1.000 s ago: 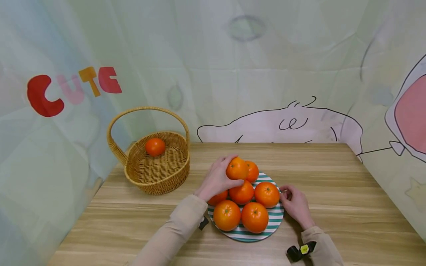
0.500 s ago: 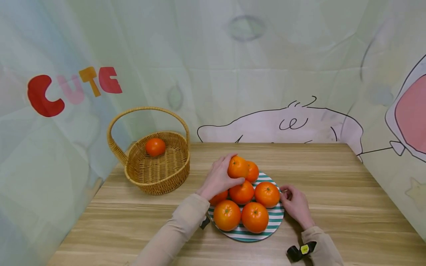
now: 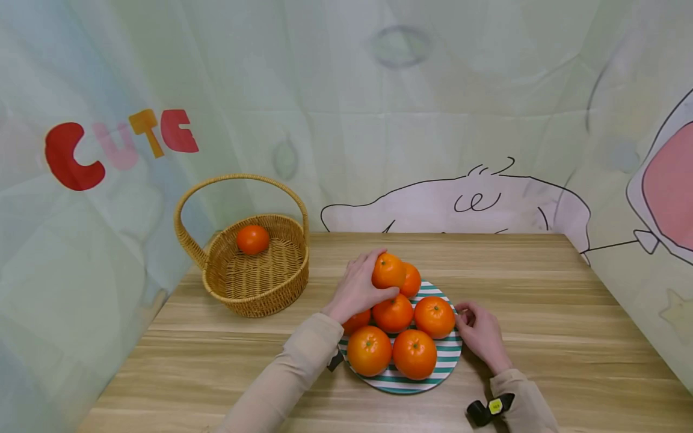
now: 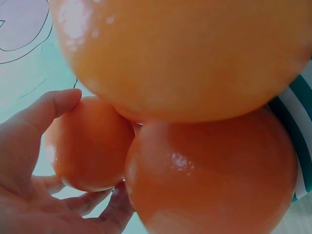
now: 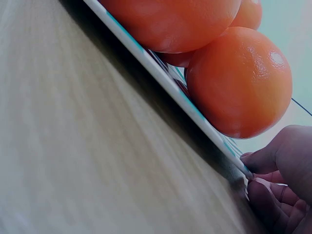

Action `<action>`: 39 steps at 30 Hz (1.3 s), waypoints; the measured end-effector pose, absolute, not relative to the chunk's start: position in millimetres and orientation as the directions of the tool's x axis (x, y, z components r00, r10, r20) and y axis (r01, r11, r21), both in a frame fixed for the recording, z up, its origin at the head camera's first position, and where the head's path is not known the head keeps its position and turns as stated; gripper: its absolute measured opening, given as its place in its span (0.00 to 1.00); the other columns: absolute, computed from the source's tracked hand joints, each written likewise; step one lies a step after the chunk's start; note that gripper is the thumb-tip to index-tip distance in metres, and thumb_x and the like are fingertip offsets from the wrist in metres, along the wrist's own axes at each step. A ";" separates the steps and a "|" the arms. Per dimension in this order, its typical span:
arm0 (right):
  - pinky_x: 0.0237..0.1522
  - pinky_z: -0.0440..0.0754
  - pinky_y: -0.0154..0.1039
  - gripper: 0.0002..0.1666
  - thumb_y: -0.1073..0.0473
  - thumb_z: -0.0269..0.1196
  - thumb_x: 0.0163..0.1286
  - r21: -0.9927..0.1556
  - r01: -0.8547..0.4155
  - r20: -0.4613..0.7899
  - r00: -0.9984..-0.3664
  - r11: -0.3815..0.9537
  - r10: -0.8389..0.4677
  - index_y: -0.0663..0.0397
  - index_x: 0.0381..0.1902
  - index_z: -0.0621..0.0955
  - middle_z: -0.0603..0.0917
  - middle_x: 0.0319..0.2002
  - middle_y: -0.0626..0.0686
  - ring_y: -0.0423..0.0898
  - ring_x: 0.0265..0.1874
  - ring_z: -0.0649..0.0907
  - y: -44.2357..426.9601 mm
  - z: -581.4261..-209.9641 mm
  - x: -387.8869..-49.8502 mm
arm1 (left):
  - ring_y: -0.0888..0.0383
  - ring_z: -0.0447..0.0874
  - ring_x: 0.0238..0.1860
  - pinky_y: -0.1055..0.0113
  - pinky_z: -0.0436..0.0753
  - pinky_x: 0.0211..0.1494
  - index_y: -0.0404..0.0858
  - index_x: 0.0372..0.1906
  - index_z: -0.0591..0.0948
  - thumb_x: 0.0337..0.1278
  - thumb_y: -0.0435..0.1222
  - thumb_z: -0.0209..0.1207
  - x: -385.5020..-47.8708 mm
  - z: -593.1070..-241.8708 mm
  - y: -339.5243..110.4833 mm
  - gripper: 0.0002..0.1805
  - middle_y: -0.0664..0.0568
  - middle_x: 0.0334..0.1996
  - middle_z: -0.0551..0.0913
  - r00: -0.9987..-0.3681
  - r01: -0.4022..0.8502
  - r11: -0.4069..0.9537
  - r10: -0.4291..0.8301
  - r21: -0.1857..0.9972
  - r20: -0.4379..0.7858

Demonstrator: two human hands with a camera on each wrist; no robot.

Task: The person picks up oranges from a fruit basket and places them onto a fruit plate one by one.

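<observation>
In the head view, a round plate with teal and white stripes bears several oranges. My left hand grips one orange at the far left of the pile, thumb on its near side. The left wrist view shows that hand curled around the orange, with bigger-looking oranges closer to the camera. At the plate's right edge, my right hand pinches the rim. The right wrist view shows the thumb above and curled fingers below the rim, beside an orange.
A wicker basket with a tall arched handle stands at the back left of the wooden table. One orange-red round fruit lies inside it. A printed curtain hangs behind the table.
My left hand has shifted slightly to the right and away from me, and the gripped orange has moved with it. My right hand and the plate have stayed in place.
</observation>
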State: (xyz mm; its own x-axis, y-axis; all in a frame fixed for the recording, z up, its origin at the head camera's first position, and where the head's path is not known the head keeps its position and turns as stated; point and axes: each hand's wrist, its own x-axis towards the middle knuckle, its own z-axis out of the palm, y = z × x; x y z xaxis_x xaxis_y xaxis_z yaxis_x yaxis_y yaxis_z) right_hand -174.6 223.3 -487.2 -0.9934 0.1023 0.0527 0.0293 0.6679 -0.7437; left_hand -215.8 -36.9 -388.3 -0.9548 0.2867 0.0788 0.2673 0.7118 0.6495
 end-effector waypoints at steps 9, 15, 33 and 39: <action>0.29 0.68 0.31 0.15 0.65 0.60 0.67 -0.744 0.038 0.039 -0.994 0.667 0.100 0.67 0.50 0.80 0.78 0.30 0.56 0.45 0.28 0.73 223.1 -486.7 -174.4 | 0.40 0.69 0.64 0.40 0.76 0.63 0.51 0.77 0.62 0.55 0.49 0.67 -215.6 -388.0 -34.5 0.45 0.41 0.69 0.71 -0.953 0.278 0.731 0.291 0.623 0.084; 0.29 0.68 0.31 0.15 0.64 0.61 0.68 -0.745 0.040 0.031 -0.995 0.666 0.095 0.67 0.50 0.80 0.78 0.31 0.56 0.45 0.29 0.73 222.7 -486.2 -174.9 | 0.39 0.69 0.64 0.39 0.75 0.63 0.51 0.77 0.62 0.55 0.48 0.68 -216.4 -388.7 -33.1 0.45 0.41 0.69 0.70 -0.954 0.277 0.737 0.286 0.616 0.085; 0.29 0.69 0.31 0.14 0.64 0.61 0.68 -0.747 0.030 0.044 -0.995 0.664 0.094 0.66 0.49 0.80 0.78 0.30 0.55 0.45 0.28 0.73 222.4 -484.6 -174.2 | 0.38 0.58 0.76 0.35 0.65 0.72 0.50 0.77 0.61 0.55 0.59 0.66 -223.6 -381.9 -65.8 0.47 0.44 0.75 0.65 -0.974 0.226 0.697 0.170 0.681 0.149; 0.29 0.68 0.31 0.15 0.64 0.61 0.68 -0.747 0.033 0.037 -0.995 0.664 0.091 0.67 0.50 0.80 0.78 0.30 0.55 0.45 0.28 0.73 222.3 -484.2 -173.8 | 0.38 0.59 0.72 0.42 0.64 0.72 0.44 0.73 0.66 0.61 0.54 0.62 -248.7 -377.9 -122.7 0.38 0.39 0.69 0.68 -0.968 0.134 0.640 -0.079 0.757 0.238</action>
State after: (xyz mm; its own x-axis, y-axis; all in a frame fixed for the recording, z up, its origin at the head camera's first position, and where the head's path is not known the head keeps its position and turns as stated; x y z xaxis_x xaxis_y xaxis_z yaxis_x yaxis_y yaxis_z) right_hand -173.8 222.3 -484.2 -0.9951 0.0912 0.0373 0.0328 0.6637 -0.7473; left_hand -248.7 -122.7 -377.9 -0.9682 -0.0786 0.2376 0.1339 0.6395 0.7570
